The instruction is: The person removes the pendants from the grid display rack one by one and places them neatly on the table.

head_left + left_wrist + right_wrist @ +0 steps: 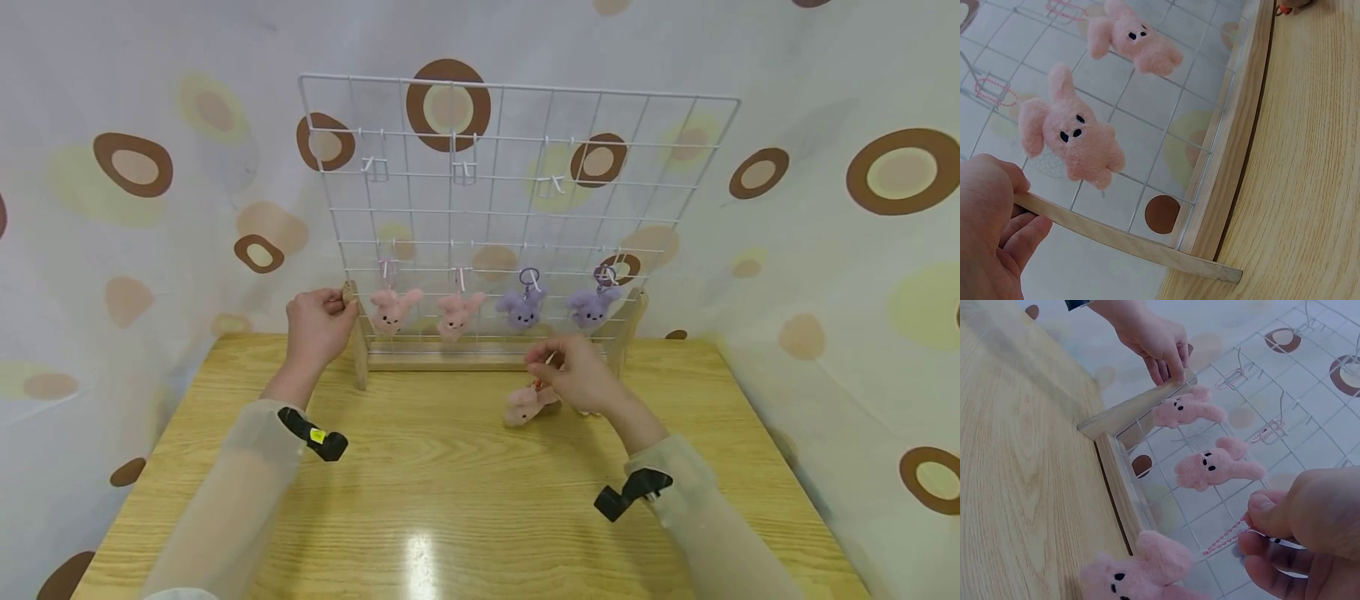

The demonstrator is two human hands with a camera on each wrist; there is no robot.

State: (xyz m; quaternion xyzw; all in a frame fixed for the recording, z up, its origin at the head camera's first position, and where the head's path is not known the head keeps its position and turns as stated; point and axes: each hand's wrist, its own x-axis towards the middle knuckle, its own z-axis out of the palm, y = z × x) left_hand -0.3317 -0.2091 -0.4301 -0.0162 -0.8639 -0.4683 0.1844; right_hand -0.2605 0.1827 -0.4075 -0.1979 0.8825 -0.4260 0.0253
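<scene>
My left hand (322, 325) grips the top of the wooden side post (1129, 240) at the rack's left end, thumb on one side and fingers on the other. The fingertips of my right hand (576, 372) pinch a pink beaded chain (1225, 539). From that chain a pink plush bunny keychain (523, 407) hangs low in front of the white wire rack (491, 210). On the rack's lower hooks hang two pink bunnies, a left one (392, 312) and a second one (456, 317), then two purple plush keychains, one (521, 308) beside the other (591, 308).
Higher on the grid are bare hooks, at left (375, 168), middle (463, 171) and right (550, 185). The rack's wooden base bar (450, 362) rests on the wood-grain table (420, 467). A patterned cloth (165, 275) stands behind and at the sides.
</scene>
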